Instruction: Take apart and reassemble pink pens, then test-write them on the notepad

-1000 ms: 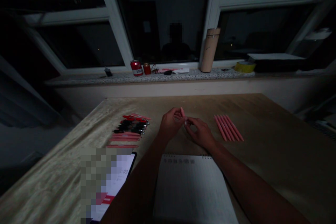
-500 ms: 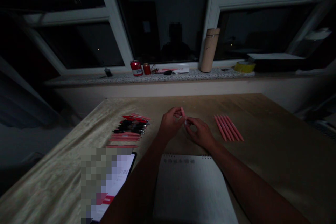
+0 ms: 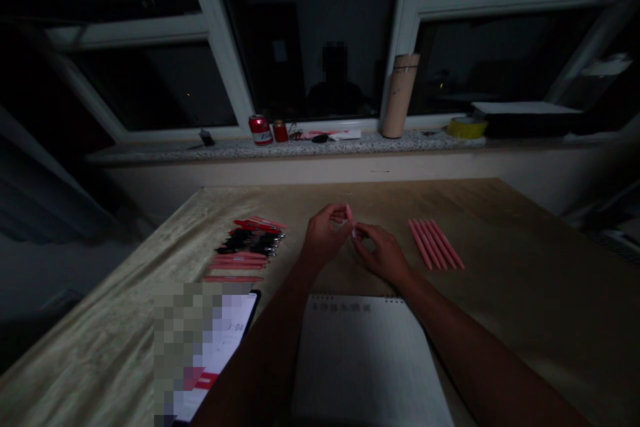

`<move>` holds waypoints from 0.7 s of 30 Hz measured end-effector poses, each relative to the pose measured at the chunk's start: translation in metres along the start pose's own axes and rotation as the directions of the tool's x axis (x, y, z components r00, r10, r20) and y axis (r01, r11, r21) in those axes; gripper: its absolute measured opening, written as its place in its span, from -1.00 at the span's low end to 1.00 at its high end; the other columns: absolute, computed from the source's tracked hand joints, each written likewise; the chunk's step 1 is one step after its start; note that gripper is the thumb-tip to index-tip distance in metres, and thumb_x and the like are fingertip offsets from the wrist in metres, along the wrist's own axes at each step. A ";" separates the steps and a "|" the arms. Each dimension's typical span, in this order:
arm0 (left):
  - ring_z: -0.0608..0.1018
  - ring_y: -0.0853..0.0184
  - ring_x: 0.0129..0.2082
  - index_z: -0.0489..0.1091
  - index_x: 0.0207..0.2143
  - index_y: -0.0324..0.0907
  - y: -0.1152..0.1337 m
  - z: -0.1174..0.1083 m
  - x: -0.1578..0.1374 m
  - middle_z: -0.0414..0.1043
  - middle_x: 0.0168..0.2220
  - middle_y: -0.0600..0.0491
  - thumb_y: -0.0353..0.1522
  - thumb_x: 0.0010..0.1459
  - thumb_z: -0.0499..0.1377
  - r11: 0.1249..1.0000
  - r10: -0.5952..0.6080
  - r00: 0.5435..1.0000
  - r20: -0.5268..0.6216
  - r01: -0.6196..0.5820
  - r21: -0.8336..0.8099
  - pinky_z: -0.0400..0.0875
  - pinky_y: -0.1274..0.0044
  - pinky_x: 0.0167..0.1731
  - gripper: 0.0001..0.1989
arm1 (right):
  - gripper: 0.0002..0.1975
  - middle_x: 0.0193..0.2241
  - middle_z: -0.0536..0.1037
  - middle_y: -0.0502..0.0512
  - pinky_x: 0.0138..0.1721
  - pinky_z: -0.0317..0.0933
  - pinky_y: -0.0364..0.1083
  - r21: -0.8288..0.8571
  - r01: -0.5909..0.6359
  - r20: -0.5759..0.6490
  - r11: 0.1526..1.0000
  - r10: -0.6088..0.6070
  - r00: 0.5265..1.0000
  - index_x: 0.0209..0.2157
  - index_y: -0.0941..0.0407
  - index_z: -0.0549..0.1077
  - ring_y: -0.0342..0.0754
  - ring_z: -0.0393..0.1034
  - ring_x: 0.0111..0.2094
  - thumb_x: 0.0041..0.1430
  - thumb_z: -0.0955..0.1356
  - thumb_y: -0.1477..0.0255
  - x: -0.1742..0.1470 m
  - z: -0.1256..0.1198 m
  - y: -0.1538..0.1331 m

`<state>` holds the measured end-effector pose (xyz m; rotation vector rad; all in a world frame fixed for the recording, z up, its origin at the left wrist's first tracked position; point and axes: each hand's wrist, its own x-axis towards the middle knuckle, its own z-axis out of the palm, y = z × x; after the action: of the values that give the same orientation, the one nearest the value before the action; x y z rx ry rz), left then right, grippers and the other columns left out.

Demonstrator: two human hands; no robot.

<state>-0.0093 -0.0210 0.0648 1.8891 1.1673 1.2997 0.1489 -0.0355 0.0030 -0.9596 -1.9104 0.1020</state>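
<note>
Over the middle of the table, my left hand (image 3: 325, 233) is closed around a pink pen (image 3: 349, 213) whose upper end sticks up past the fingertips. My right hand (image 3: 383, 250) has its thumb and fingers pinched at the pen's lower end, where a small whitish part shows. Fingers cover most of the pen. To the right lies a row of several pink pens (image 3: 435, 244), side by side. On the left is a group of pens: red ones (image 3: 245, 223), black ones (image 3: 250, 240) and pink ones (image 3: 237, 265).
An open spiral notebook (image 3: 370, 360) lies below my hands, between my forearms. A lit phone (image 3: 225, 340) is at the left, partly blurred out. On the windowsill stand a red can (image 3: 260, 130), a small red jar (image 3: 281, 131), a tall brown cylinder (image 3: 401, 97) and yellow tape (image 3: 466, 128).
Both hands stay in nearly the same place. The whitish part by my right fingertips shows slightly differently. The pens on the table have not moved.
</note>
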 end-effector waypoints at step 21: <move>0.52 0.38 -0.35 0.43 -0.31 -0.26 -0.007 0.000 0.002 0.50 -0.36 0.00 -0.36 -0.01 0.22 0.998 -0.012 1.000 -0.017 0.011 -0.062 0.40 0.55 -0.26 -0.81 | -0.70 -0.28 0.54 0.12 -0.20 0.28 -0.04 0.004 -0.001 0.019 1.000 0.001 1.000 -0.04 0.11 0.36 -0.03 0.39 -0.28 0.16 0.29 0.46 0.000 -0.002 -0.001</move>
<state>-0.0116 -0.0157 0.0603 1.8273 1.1326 1.3334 0.1496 -0.0363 0.0043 -0.9599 -1.9267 0.1159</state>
